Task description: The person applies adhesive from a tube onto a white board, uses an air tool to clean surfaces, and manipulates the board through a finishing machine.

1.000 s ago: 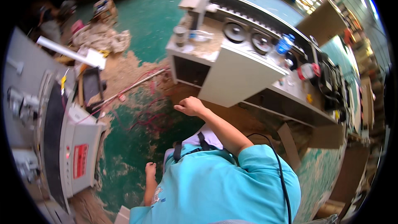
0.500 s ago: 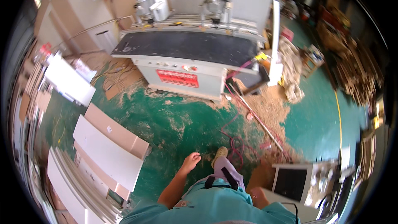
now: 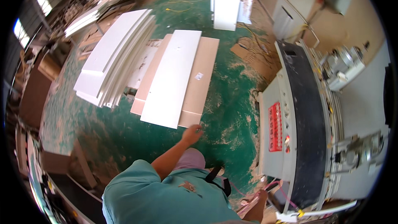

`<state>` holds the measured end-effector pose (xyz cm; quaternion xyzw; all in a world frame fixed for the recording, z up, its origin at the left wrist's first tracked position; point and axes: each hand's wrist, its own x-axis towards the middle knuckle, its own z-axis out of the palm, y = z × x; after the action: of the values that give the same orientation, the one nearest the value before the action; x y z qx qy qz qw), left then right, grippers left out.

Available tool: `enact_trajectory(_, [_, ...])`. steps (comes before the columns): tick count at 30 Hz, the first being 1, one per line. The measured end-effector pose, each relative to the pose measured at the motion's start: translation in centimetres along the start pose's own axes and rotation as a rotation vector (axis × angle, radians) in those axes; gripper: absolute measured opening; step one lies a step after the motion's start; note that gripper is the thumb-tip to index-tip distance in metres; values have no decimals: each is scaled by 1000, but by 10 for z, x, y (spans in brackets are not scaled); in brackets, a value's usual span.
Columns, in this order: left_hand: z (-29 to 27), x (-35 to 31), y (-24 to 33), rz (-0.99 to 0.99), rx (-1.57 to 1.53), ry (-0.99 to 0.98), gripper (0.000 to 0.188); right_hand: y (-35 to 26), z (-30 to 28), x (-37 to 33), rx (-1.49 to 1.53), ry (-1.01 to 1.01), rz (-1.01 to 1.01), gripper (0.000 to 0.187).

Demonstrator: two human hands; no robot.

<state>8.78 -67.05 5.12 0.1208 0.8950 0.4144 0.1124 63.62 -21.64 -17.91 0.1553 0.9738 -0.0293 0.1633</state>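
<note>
My left hand [image 3: 192,134] hangs in front of me, its fingers loosely bent with slightly parted tips and nothing visible in them. It appears just in front of the near end of a white panel [image 3: 172,79], which lies on wider beige boards [image 3: 206,72]; I cannot tell whether it touches them. My right hand [image 3: 262,201] is low at my right side, near the end of the machine, its fingers too unclear to read. A stack of white panels [image 3: 112,54] lies left of the beige boards.
On the right stands a long machine with a black top [image 3: 306,120] and motor heads [image 3: 358,151]. A pink hose [image 3: 282,188] runs by its near end. An upright white panel [image 3: 227,2] stands at the back. Sawdust streaks the green floor [image 3: 226,112]. Brown boards [image 3: 58,161] are at left.
My view has turned left, so the machine has swung from ahead to my right. The panels, earlier at lower left, are now ahead of me. My left hand is nearer to them.
</note>
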Motion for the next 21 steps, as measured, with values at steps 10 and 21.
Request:
enact_trajectory(10, [-181,63,-220,-998,518,574,57,-116,-263,402,808,322,220,24])
enact_trajectory(21, [-108,79,-19,-1169,-513,-285,74,-415,-311,388,2060,-591,990,66])
